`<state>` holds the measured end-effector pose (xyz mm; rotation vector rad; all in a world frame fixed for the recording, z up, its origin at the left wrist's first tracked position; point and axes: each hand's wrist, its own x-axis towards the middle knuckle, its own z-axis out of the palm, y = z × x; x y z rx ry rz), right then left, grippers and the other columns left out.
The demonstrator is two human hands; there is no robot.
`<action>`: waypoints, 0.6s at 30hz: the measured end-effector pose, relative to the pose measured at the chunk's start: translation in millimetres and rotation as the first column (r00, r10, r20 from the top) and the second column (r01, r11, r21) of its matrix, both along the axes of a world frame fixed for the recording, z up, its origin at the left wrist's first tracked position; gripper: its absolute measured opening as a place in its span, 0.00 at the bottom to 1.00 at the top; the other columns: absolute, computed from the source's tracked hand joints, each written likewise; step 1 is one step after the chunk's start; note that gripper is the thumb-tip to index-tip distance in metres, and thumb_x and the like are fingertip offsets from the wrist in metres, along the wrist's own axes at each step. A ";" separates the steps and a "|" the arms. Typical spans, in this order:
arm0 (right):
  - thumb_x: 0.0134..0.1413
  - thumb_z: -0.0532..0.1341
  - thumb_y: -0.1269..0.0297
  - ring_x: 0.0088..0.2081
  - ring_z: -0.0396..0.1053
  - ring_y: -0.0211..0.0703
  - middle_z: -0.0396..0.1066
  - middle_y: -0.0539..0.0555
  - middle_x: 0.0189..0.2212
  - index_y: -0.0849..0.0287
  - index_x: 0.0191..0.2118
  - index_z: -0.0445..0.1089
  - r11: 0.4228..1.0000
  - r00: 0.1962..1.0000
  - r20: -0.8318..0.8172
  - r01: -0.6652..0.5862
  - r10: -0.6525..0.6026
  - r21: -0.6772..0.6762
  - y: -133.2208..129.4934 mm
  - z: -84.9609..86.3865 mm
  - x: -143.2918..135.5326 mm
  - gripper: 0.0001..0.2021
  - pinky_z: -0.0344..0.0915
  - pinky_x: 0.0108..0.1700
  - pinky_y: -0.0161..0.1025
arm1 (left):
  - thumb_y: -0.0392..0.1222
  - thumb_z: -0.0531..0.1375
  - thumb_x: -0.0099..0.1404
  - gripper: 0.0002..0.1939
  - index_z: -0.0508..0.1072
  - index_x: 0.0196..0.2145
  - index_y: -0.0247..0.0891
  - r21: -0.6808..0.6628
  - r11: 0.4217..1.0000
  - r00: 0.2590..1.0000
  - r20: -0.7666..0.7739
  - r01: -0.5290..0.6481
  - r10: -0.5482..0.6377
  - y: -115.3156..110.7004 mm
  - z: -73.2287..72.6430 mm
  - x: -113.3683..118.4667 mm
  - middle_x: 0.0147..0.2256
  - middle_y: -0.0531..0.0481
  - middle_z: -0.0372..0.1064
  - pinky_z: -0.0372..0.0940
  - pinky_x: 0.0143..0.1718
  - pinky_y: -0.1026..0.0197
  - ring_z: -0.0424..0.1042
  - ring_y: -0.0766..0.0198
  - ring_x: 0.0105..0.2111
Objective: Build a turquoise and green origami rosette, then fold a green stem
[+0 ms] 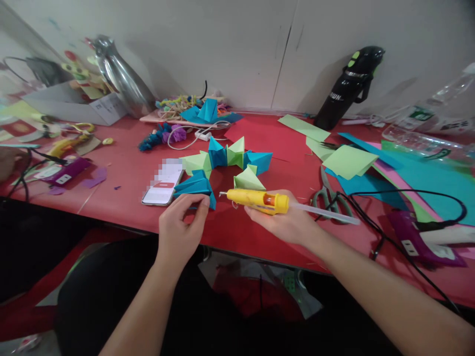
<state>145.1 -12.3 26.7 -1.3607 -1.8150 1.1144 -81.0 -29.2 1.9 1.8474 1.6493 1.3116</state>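
My left hand (180, 222) is closed, its thumb and forefinger pinched at the near edge of a folded blue paper piece (196, 184); the fingers hide part of that edge. My right hand (287, 222) grips a yellow hot glue gun (252, 199), its metal nozzle pointing left toward the blue piece. A translucent glue stick (326, 212) sticks out of the gun's back. Beyond the hands, folded blue and green paper pieces stand in an arc, among them a blue one (217, 153) and a green one (236, 153). Another green piece (248, 179) sits just behind the gun.
A phone (161, 190) lies left of the arc. On the right are scissors (328, 195), stacked coloured paper (351, 162), a black cable and a purple box (415, 237). A black bottle (343, 91) and a steel jug (120, 79) stand by the wall. Another person's hand (5, 163) shows far left.
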 end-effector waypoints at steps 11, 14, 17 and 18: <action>0.48 0.70 0.49 0.42 0.75 0.51 0.79 0.57 0.43 0.56 0.44 0.80 0.831 0.846 0.015 0.521 -0.534 0.195 32.6 8.0 85.4 0.20 0.70 0.42 0.42 | 0.43 0.62 0.67 0.06 0.77 0.36 0.41 -0.004 0.999 0.999 -0.045 -0.032 0.031 0.1 0.4 0.4 0.34 0.52 0.76 0.69 0.41 0.61 0.75 0.63 0.35; 0.47 0.70 0.51 0.39 0.74 0.49 0.79 0.62 0.42 0.62 0.43 0.79 0.760 0.764 0.044 0.633 -0.644 0.146 64.7 0.8 97.7 0.21 0.67 0.38 0.40 | 0.43 0.62 0.67 0.06 0.78 0.36 0.41 0.002 1.000 1.000 -0.027 -0.016 0.016 0.6 0.0 0.7 0.34 0.52 0.75 0.69 0.40 0.62 0.74 0.63 0.34; 0.47 0.69 0.47 0.34 0.73 0.46 0.78 0.63 0.37 0.65 0.40 0.78 0.765 0.761 0.087 0.630 -0.642 0.135 92.3 -9.4 103.2 0.23 0.64 0.34 0.41 | 0.43 0.62 0.67 0.06 0.78 0.36 0.41 0.004 1.000 1.000 -0.020 -0.012 0.013 1.4 -0.1 1.2 0.34 0.52 0.75 0.69 0.40 0.61 0.74 0.63 0.34; 0.46 0.69 0.46 0.33 0.72 0.46 0.77 0.62 0.35 0.64 0.38 0.78 0.768 0.763 0.100 0.625 -0.639 0.141 99.2 -13.5 104.3 0.23 0.63 0.34 0.41 | 0.43 0.61 0.67 0.06 0.78 0.36 0.41 0.002 1.000 1.000 -0.018 -0.014 0.014 1.6 0.0 1.2 0.35 0.51 0.75 0.69 0.40 0.61 0.74 0.63 0.34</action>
